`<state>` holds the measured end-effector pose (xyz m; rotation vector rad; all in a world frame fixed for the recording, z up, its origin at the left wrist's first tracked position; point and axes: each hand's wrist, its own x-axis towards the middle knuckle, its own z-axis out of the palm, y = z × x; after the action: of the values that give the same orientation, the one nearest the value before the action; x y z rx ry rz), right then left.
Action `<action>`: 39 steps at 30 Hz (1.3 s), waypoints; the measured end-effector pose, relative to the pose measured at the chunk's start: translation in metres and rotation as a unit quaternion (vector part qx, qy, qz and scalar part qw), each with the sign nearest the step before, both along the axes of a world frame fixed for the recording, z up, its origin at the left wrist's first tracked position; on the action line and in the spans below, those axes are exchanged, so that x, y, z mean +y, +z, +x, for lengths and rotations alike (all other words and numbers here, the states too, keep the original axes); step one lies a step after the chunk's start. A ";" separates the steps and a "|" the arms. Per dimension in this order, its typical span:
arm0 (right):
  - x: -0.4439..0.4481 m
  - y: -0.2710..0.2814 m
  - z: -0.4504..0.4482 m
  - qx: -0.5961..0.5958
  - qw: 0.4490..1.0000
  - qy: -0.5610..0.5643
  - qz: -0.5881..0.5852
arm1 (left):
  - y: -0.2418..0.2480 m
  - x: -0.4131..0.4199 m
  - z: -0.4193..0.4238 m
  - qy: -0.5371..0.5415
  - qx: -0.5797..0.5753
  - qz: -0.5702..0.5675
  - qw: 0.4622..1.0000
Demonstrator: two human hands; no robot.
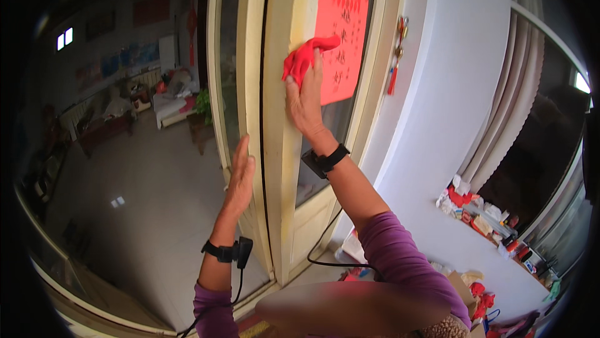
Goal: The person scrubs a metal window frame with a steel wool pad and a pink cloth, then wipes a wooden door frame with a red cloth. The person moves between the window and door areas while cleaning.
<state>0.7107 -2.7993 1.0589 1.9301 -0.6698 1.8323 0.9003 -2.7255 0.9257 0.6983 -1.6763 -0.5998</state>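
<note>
My right hand (305, 99) presses a crumpled red cloth (307, 59) against the edge of a cream-painted door frame (281, 164). The cloth's upper end lies over the left part of a red paper sheet (344, 47) with writing, which is on the glass pane. My left hand (243, 174) is lower and to the left, raised upright with its fingers together, beside the narrower cream frame (251, 103). No object shows in it; whether its palm touches the frame I cannot tell. Black straps with small devices and cables are on both wrists.
A tiled room (154, 188) with a bench and a green plant (203, 103) lies beyond the door at left. A tasselled ornament (397, 56) hangs by the frame at right. A cluttered windowsill (497, 230), curtains (515, 89) and a cardboard box (461, 288) are at right. Cables hang from my wrists.
</note>
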 end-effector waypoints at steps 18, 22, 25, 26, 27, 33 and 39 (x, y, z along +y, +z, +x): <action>-0.004 0.108 -0.011 0.115 0.985 -0.091 -0.088 | -0.027 -0.067 -0.112 0.241 0.048 -0.229 0.942; -0.017 0.183 -0.012 0.108 0.979 -0.085 -0.151 | -0.031 -0.070 -0.111 0.253 0.041 -0.254 0.932; -0.024 0.242 -0.011 0.101 0.976 -0.081 -0.172 | -0.032 -0.072 -0.111 0.270 0.030 -0.257 0.927; -0.027 0.258 -0.012 0.107 0.973 -0.081 -0.187 | -0.032 -0.073 -0.111 0.270 0.032 -0.266 0.925; -0.030 0.271 -0.013 0.112 0.972 -0.081 -0.191 | -0.032 -0.073 -0.110 0.267 0.033 -0.269 0.925; -0.048 0.300 -0.019 0.100 0.962 -0.091 -0.236 | -0.031 -0.074 -0.109 0.265 0.039 -0.281 0.922; -0.037 0.303 -0.021 0.172 0.953 -0.053 -0.242 | -0.031 -0.072 -0.109 0.284 0.036 -0.282 0.916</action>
<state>0.6901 -2.8358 1.3617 1.7699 -0.1800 1.3781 0.7914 -2.7980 0.8951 0.6760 -1.3816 0.2671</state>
